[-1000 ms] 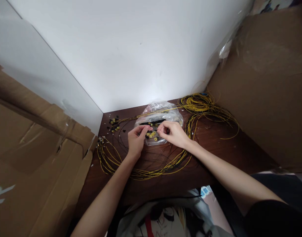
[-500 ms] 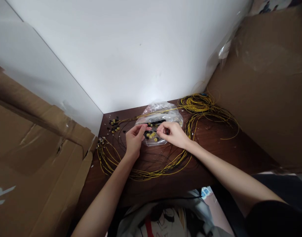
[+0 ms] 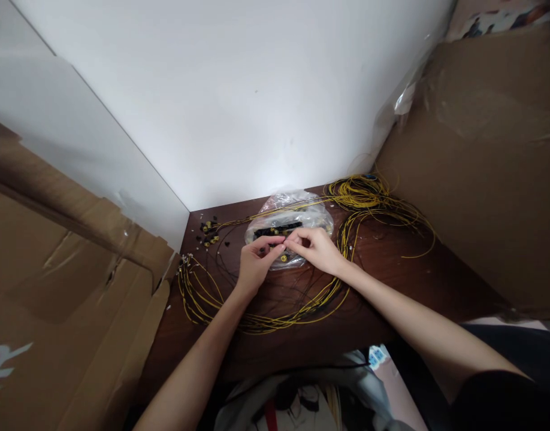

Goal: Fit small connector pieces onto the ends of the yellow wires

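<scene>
Over the clear plastic bag (image 3: 287, 199), my left hand (image 3: 253, 263) and my right hand (image 3: 317, 251) meet at the fingertips. Both are closed in a pinch. Whatever sits between the fingers is too small and too covered to name. Behind the fingers, a bundle of black pieces (image 3: 278, 229) lies on the bag. A yellow connector piece (image 3: 284, 258) shows just below my fingertips. Yellow and black wires (image 3: 297, 314) curve around below my hands on the dark brown tabletop (image 3: 392, 281).
A coil of yellow wires (image 3: 362, 193) lies at the back right. Small black and yellow connectors (image 3: 208, 227) and white bits are scattered at the left. Cardboard boxes stand on the left (image 3: 63, 299) and right (image 3: 490, 167), with a white wall panel (image 3: 257, 108) behind.
My hands have come together from a small gap, the left one shifting right, so the fingertips now touch. A thin dark piece seen at my right fingertips is now hidden.
</scene>
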Tool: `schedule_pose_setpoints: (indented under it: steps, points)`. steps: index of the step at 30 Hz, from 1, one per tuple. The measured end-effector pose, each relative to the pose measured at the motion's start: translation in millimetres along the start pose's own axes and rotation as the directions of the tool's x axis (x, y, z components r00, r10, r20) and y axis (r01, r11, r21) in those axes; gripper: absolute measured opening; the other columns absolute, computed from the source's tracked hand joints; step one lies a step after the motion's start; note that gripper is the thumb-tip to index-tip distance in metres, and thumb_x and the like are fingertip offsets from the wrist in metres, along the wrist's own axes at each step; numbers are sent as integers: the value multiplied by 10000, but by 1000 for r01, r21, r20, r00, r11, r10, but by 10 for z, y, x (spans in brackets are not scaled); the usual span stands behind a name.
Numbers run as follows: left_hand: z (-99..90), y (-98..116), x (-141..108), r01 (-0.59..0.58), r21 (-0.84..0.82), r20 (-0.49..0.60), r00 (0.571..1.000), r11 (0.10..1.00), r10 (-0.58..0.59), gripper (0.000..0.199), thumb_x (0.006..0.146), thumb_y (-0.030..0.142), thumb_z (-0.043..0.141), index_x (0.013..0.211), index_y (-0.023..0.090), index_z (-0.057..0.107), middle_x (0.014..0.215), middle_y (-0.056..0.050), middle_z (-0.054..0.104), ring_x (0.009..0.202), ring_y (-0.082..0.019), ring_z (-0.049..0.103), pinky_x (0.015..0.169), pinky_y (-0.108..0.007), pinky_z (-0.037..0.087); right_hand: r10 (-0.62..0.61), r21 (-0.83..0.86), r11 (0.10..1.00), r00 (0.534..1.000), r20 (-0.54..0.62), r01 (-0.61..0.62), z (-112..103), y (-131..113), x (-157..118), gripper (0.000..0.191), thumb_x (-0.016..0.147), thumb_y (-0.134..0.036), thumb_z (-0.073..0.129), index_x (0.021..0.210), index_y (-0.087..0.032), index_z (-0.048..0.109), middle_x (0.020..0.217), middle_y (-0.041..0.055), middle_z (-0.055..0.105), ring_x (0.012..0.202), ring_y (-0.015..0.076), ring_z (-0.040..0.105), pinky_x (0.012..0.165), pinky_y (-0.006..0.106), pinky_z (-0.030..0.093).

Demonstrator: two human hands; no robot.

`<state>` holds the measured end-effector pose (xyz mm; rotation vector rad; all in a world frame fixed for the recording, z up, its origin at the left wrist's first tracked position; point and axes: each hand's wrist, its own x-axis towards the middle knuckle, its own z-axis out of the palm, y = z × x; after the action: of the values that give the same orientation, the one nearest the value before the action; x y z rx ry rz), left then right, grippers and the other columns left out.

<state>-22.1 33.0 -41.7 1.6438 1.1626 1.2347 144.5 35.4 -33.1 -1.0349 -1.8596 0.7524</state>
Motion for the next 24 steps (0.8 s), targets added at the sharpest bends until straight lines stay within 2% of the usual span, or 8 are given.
schedule_pose_setpoints:
  steps: [6, 14, 19, 24]
  points:
    - [15, -24, 2, -96, 4, 32, 995, 995, 96, 176, 702, 223, 675, 873, 198, 712, 747, 5, 591, 542, -68, 367, 494, -197, 304, -8, -32, 999, 1000, 27, 9, -6, -7, 8, 337, 861, -400, 498, 707, -137, 642, 638, 28, 638, 559, 112, 537, 559, 227, 399]
    - [14, -36, -2, -98, 6, 38, 994, 995, 98, 156, 745, 239, 643, 881, 193, 705, 760, -1, 600, 546, -68, 379, 508, -206, 313, -22, -76, 997, 998, 55, 26, -66, -20, 22, 395, 899, -410, 434, 689, -139, 630, 617, 20, 631, 552, 108, 540, 564, 221, 387]
    - [12, -28, 0, -83, 50, 38, 996, 995, 81, 163, 745, 239, 637, 886, 193, 705, 716, 6, 609, 553, -76, 405, 537, -210, 337, 21, -21, 1000, 999, -25, -21, -76, 20, 31, 412, 889, -439, 441, 692, -139, 643, 626, 23, 629, 556, 109, 541, 547, 220, 382]
    - [20, -48, 6, -15, 56, 21, 1000, 998, 14, 195, 736, 279, 639, 893, 182, 702, 671, -2, 619, 557, -96, 455, 546, -222, 361, 86, 57, 995, 986, -142, -79, -76, 37, 34, 415, 865, -476, 463, 720, -138, 657, 583, 16, 596, 506, 104, 490, 506, 224, 372]
